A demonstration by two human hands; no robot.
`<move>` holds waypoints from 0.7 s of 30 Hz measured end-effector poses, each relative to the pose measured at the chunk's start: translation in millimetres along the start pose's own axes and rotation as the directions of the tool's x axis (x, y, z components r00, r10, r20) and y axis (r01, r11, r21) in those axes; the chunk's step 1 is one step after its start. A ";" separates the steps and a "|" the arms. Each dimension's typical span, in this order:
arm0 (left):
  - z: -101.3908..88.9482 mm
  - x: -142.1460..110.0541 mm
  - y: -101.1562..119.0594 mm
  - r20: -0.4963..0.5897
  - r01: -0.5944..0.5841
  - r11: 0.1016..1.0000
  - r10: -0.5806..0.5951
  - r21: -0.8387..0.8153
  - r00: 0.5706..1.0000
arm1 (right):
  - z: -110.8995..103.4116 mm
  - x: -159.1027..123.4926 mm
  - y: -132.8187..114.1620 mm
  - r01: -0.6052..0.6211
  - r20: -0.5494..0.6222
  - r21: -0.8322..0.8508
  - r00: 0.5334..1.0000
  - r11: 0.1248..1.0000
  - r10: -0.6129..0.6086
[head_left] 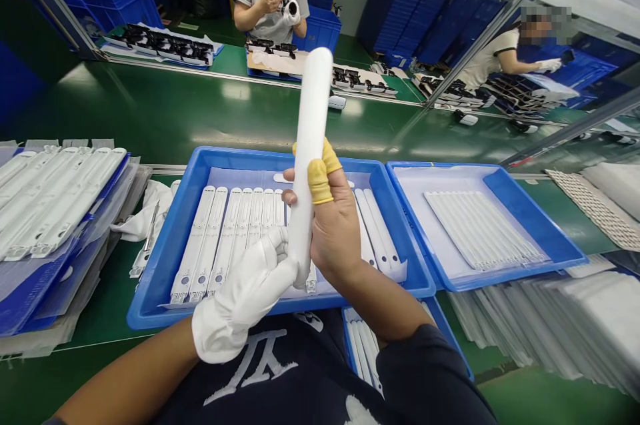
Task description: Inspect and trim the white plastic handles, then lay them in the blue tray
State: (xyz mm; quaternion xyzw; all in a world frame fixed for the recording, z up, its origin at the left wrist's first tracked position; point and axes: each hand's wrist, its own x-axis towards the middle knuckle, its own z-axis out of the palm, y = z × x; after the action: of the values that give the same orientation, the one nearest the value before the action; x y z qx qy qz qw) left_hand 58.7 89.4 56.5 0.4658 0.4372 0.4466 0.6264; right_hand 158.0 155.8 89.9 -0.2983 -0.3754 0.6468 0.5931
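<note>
Green bench in a factory room; one co-worker at 12 o'clock, a second co-worker at 2. Blue trays, three: centre tray, right tray at 3, partly hidden tray at 5. One white plastic strip above the centre: right hand, fingers closed about its middle; gloved left hand, fingers closed at its lower end.

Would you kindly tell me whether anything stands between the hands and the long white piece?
Only what is worn: yellow finger covers on the right hand, which grips the long white piece, and a white glove on the left hand at its lower end. Nothing else visible intervenes.
</note>
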 end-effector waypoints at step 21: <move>6.5 -1.4 -15.7 0.074 0.229 0.622 -0.265 -0.749 0.961 | -6.9 15.4 -4.8 -0.090 -0.050 0.164 0.994 0.982 0.099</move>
State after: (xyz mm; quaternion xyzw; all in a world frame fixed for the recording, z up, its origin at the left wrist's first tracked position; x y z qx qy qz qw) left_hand 67.0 84.2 42.5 0.0912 0.2869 0.5066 0.8079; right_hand 164.5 172.0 91.0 -0.2852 -0.2897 0.6936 0.5947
